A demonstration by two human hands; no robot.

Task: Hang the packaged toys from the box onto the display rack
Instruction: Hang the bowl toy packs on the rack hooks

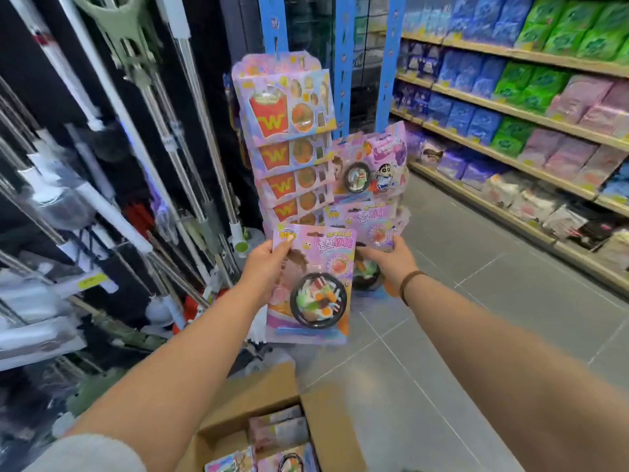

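Several shelves [510, 107] of bagged goods, 2 o'clock. One display rack [343, 63], 12 o'clock, blue uprights, hung with fries packs [286, 107] and noodle-bowl packs. One cardboard box [326, 424], 6 o'clock, open, more packs inside. One noodle-bowl toy pack [313, 284], centre, upright before the rack, pinched at its top left corner by the left hand [263, 267]. Right hand [391, 264], at 3 o'clock of it, grips a hanging pack [374, 226] just behind.

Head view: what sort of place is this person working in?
Most likely a shop aisle. Long shelves carry rows of identical packs, carded toys hang in a column, and an open cardboard box of more stock sits on the tiled floor.
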